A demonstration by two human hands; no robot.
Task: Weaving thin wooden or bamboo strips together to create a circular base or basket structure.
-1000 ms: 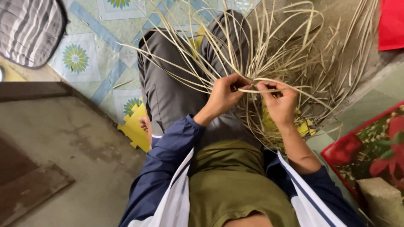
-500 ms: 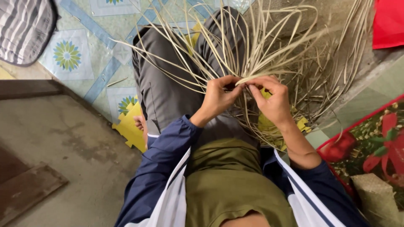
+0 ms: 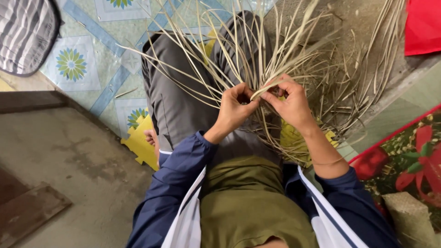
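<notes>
While seated on patterned floor mat (image 3: 78,69), working a large fan of pale reed strips (image 3: 257,59) splayed over grey-trousered lap (image 3: 179,105). Loose ends reaching far out toward bare concrete (image 3: 349,27) and red cloth (image 3: 422,25); could snag or tangle there if pulled hard, judging by the spread.

Woven core low in lap, just beyond both hands, partly hidden by them. Yellow foam tile (image 3: 138,144) underneath, peeking out both sides.

Left hand (image 3: 234,108) curled closed, pinching strips near the core; exact count hidden. Right hand (image 3: 291,103) closed on one bent strip (image 3: 266,89), thumb and forefinger at the fold, touching left fingertips.

Risks, likely order:
- sharp fold at that strip: may crack or kink if reed is dry
- grip slip on either side: crossing could spring open, neighbours loosen
- crowded strips at pinch point: easy to pick the wrong one, can't tell order from here
</notes>
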